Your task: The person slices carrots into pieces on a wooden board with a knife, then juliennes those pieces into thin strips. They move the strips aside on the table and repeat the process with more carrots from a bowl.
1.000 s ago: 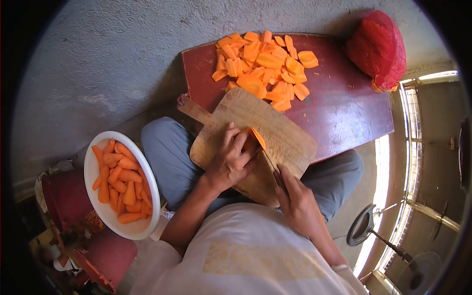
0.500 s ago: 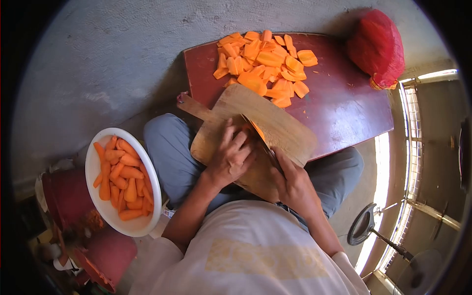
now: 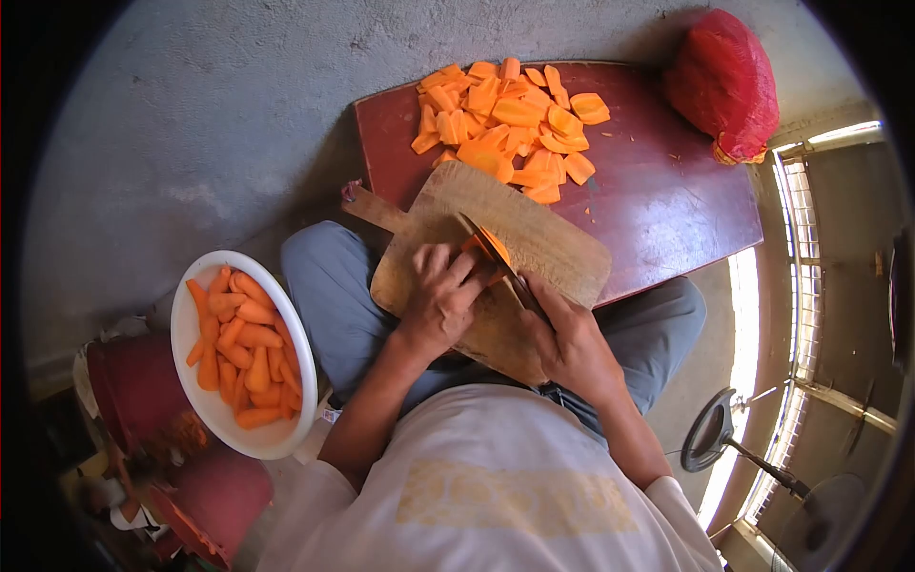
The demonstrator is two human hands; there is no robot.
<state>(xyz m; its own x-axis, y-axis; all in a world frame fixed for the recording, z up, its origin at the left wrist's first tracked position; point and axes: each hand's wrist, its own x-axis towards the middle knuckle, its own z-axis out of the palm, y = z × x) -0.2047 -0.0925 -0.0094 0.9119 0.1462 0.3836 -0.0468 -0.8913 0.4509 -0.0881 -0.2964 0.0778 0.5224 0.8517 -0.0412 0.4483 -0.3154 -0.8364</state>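
A wooden cutting board (image 3: pixel 553 246) rests on my lap and against a dark red low table (image 3: pixel 667 200). My left hand (image 3: pixel 440 297) presses a carrot piece (image 3: pixel 494 244) down on the board. My right hand (image 3: pixel 567 338) grips a knife (image 3: pixel 496 255) whose blade lies against the carrot's right side. A pile of carrot slices (image 3: pixel 510 124) lies on the table beyond the board.
A white bowl (image 3: pixel 191 315) of peeled carrots sits at my left on red containers (image 3: pixel 129 391). A red mesh bag (image 3: pixel 724 81) lies at the table's far right corner. A fan stand (image 3: pixel 710 439) and a window grille are at right.
The knife has moved forward up the board and now lies along the carrot. My right hand has slid closer to the left one. The view shifted slightly.
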